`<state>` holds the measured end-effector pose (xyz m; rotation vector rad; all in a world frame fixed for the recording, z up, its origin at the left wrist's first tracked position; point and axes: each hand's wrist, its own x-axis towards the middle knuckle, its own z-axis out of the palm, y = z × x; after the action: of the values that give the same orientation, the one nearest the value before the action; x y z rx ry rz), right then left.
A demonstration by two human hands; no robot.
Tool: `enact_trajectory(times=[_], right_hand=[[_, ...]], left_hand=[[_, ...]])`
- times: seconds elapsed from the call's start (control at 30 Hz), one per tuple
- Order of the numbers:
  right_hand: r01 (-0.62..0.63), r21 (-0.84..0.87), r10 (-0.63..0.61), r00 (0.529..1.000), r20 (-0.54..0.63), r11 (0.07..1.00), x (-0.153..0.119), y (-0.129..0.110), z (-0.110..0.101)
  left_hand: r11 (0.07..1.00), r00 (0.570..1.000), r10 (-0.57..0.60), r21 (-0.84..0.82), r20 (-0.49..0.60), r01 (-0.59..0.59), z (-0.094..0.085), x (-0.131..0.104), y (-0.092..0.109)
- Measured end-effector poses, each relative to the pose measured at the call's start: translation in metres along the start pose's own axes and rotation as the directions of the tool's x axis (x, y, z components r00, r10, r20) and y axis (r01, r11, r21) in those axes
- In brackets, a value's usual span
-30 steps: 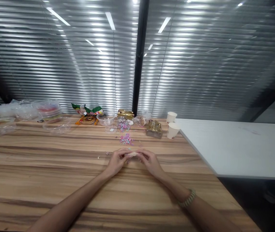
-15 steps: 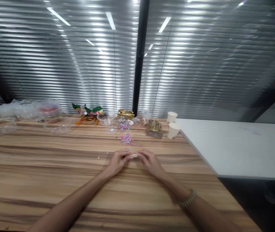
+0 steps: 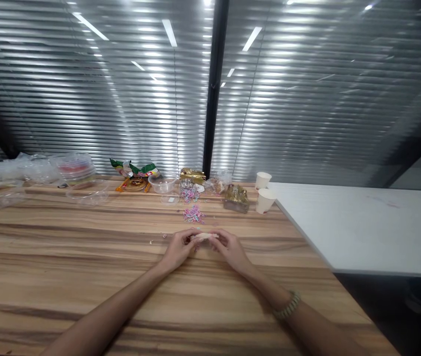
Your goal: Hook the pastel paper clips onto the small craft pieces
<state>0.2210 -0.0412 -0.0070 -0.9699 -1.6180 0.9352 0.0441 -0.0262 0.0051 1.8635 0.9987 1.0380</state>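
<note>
Between my fingertips, low over the wooden table (image 3: pixel 158 306), is a small pale, narrow piece (image 3: pixel 204 236) whose kind I cannot make out. My left hand (image 3: pixel 179 249) pinches its left end with thumb and fingers. On the other end, my right hand (image 3: pixel 232 251) is closed in the same way. Just beyond the hands lies a loose heap of small pink, purple and blue rings or links (image 3: pixel 194 214). A few single pieces are scattered near my left hand, one of them a small pinkish ring (image 3: pixel 164 236).
Behind the heap stand a tipped clear jar (image 3: pixel 188 187) with more links and a clear bowl (image 3: pixel 163 184). Gold-wrapped packs (image 3: pixel 236 199), two paper cups (image 3: pixel 266 200) and a green snack bag (image 3: pixel 136 169) line the back. Plastic containers (image 3: pixel 77 170) stand left; a white table (image 3: pixel 373 227) adjoins right.
More of the pale piece shows between my fingers now, and it looks longer. My fingertips have shifted slightly along it; both arms stay in nearly the same place.
</note>
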Motion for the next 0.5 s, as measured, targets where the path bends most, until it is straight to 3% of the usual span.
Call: enact_trajectory(times=[0.5], right_hand=[[0.017, -0.205, -0.014, 1.000, 0.014, 0.979, -0.001, -0.013, -0.001]], left_hand=[[0.998, 0.998, -0.058, -0.015, 0.018, 0.058, -0.001, -0.003, 0.012]])
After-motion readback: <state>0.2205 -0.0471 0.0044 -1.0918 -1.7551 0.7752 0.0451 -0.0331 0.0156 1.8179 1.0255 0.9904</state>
